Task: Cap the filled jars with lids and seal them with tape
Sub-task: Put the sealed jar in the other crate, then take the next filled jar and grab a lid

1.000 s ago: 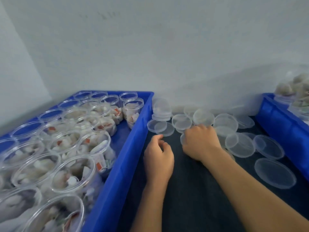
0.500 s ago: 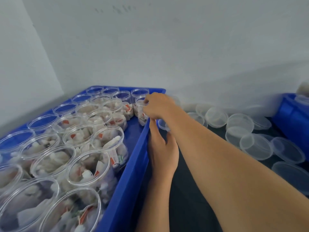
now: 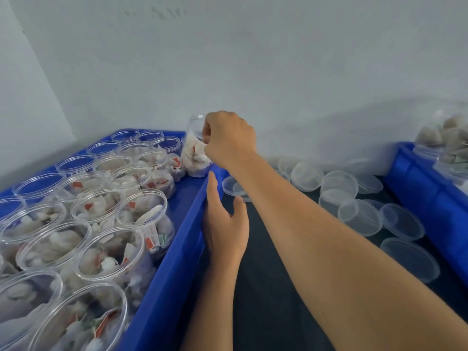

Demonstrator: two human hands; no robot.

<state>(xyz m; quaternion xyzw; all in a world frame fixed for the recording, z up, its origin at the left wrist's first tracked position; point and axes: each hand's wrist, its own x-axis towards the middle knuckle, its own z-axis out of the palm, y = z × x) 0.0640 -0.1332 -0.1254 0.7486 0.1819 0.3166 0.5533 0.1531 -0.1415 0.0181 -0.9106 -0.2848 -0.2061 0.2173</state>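
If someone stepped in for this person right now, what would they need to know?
Right hand grips a filled jar, lifted at the far corner of the left bin.
Left hand rests open on that bin's right rim.
Filled, open jars fill the left bin. Loose lids lie on the dark mat to the right; another blue bin stands at far right.
Done: none of the jars in the left bin wears a lid.
Left: cap the held jar, tape it, repeat. No tape in view.
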